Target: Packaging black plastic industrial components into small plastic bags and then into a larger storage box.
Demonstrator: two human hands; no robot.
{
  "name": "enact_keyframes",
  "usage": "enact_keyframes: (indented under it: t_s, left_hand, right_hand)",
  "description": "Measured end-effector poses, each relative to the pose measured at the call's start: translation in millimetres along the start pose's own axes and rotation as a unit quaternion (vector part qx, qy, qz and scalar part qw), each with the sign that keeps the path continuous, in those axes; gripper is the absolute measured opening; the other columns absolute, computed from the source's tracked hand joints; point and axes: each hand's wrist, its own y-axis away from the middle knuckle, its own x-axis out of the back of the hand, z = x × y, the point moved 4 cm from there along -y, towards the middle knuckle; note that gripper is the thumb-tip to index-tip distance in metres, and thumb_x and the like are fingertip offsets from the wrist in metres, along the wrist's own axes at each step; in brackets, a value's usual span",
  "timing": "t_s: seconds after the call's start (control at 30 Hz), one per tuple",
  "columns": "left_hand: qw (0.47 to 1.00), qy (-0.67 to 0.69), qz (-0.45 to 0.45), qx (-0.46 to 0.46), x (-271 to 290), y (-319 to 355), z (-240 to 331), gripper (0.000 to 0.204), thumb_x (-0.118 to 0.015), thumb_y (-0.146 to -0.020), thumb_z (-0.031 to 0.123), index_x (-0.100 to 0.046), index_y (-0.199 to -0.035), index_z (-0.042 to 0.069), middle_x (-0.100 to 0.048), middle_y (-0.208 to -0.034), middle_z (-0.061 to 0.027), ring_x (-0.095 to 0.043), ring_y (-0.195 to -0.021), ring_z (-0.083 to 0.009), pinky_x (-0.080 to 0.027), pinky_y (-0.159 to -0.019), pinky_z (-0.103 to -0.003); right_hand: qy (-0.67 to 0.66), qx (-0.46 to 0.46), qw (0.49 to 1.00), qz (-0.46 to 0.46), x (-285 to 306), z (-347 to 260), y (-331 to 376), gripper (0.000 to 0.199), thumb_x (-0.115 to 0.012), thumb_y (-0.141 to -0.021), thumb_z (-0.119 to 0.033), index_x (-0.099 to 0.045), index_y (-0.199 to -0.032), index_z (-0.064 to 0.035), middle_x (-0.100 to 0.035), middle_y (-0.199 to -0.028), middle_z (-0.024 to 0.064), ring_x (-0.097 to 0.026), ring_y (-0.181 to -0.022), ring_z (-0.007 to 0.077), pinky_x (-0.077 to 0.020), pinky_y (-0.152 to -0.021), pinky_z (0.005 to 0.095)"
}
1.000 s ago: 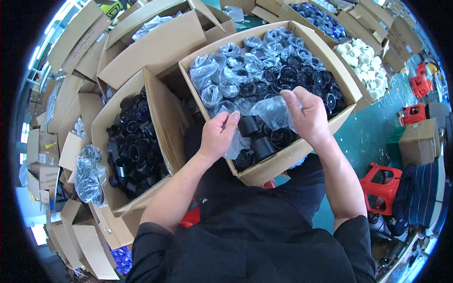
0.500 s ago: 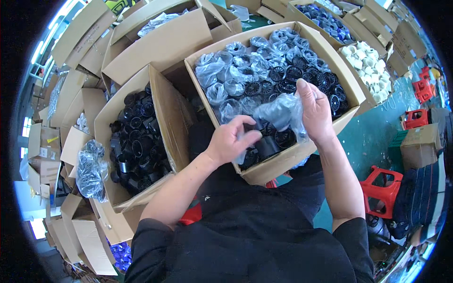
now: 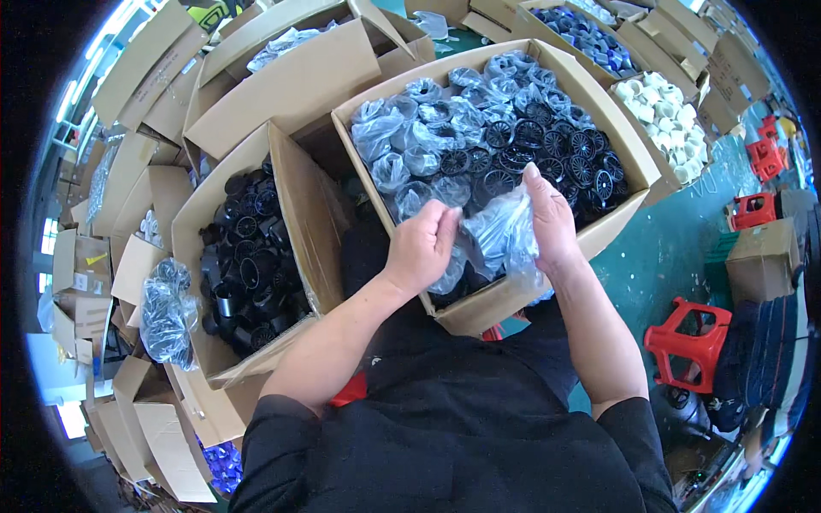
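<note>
Over the near edge of the big carton (image 3: 479,312), L hand (image 3: 421,248) & R hand (image 3: 550,224) both pinch a clear plastic bag (image 3: 500,232), fingers closed on it. Black wheels (image 3: 547,150), some bagged, crowd the box. Left: open carton of black parts (image 3: 248,265). Right: red stool (image 3: 688,342) on green floor, brown box (image 3: 761,256).

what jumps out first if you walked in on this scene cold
First, the two bare hands at the centre: the left hand and right hand both grip a clear plastic bag over the near edge of a big cardboard box packed with black wheel-like parts, many bagged. To the left an open carton holds loose black cylindrical parts, and red plastic stools stand on the green floor at right.
</note>
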Motion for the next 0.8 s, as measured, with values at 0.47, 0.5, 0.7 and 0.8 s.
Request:
enact_keyframes:
  t_s: [0.47, 0.5, 0.7, 0.8]
  left_hand:
    - [0.968, 0.215, 0.066, 0.111, 37, -58, 46, 0.030, -0.052, -0.105, 0.027, -0.055, -0.084, 0.005, -0.052, -0.065, -0.0041, -0.045, -0.057, -0.0166, -0.040, -0.056, -0.030]
    - [0.968, 0.214, 0.063, 0.112, 33, -59, 53, 0.030, -0.052, -0.105, 0.027, -0.055, -0.084, 0.005, -0.052, -0.065, -0.0041, -0.045, -0.057, -0.0166, -0.040, -0.056, -0.030]
    - [0.973, 0.159, 0.119, 0.121, 5, -41, 71, 0.025, -0.054, -0.103, 0.025, -0.057, -0.088, 0.005, -0.060, -0.085, -0.0077, -0.051, -0.073, -0.0189, -0.045, -0.069, -0.032]
    - [0.968, 0.014, 0.179, -0.177, -20, -18, 71, 0.014, -0.059, -0.097, 0.018, -0.056, -0.095, 0.005, -0.061, -0.104, -0.0135, -0.055, -0.092, -0.0278, -0.045, -0.084, -0.041]
  right_hand:
    - [0.228, 0.363, 0.899, -0.092, -33, -23, 22, 0.010, -0.052, -0.102, -0.014, -0.052, -0.093, -0.0097, -0.059, -0.103, 0.0075, -0.054, -0.089, 0.0126, -0.0454, -0.079, 0.0255]
    - [0.211, 0.367, 0.899, -0.114, -47, -20, 26, 0.007, -0.059, -0.098, -0.011, -0.053, -0.095, -0.0084, -0.058, -0.110, 0.0081, -0.054, -0.093, 0.0128, -0.0462, -0.082, 0.0257]
    - [0.000, 0.115, 0.992, -0.059, -46, 29, 7, 0.017, -0.058, -0.100, -0.010, -0.059, -0.117, -0.0064, -0.061, -0.113, 0.0080, -0.056, -0.094, 0.0119, -0.0485, -0.082, 0.0252]
    - [-0.060, 0.092, 0.994, -0.010, -32, 42, -2, 0.020, -0.052, -0.103, -0.017, -0.059, -0.119, -0.0057, -0.062, -0.105, 0.0066, -0.058, -0.088, 0.0119, -0.0496, -0.078, 0.0248]
